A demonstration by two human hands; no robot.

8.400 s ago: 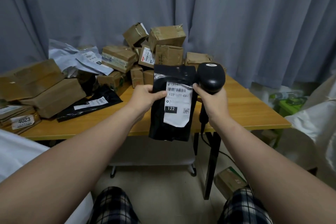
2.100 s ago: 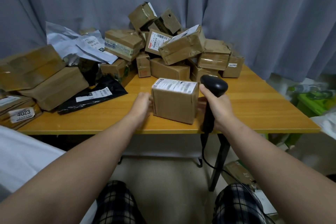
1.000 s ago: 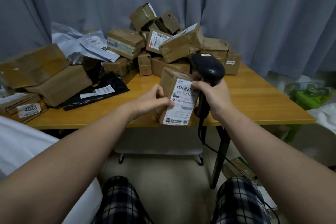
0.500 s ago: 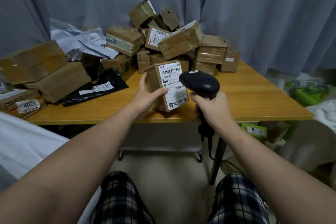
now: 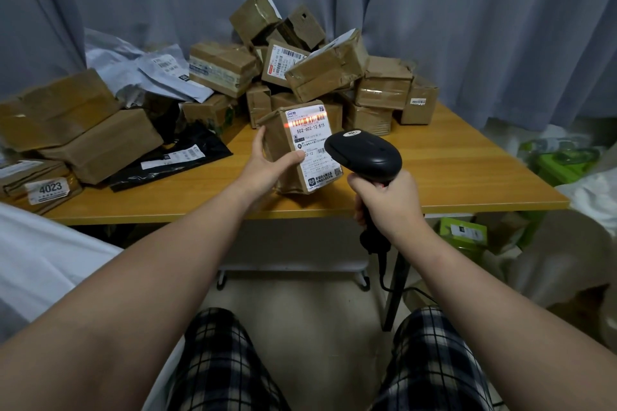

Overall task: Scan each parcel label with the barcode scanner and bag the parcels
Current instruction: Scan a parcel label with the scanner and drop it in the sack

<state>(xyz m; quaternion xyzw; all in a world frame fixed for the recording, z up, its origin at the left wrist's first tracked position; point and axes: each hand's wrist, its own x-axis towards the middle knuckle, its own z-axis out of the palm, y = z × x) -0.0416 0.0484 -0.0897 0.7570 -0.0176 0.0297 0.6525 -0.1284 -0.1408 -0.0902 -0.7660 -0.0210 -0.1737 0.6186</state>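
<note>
Now a red scan line [image 5: 293, 123] crosses the barcode [image 5: 312, 117] on the label [image 5: 315, 150], which was unlit a moment earlier. The left hand [image 5: 267, 167] grips the parcel [image 5: 278, 147], which stands on the bench [image 5: 467, 177]. The right hand [image 5: 387, 203] grips the scanner [image 5: 364, 153]. Judgement: scan in progress, bagging pending.

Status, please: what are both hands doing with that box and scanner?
Right hand grips the barcode scanner. Left hand grips the brown parcel. Red beam lies across the barcode on its label; nothing blocks it.
</note>
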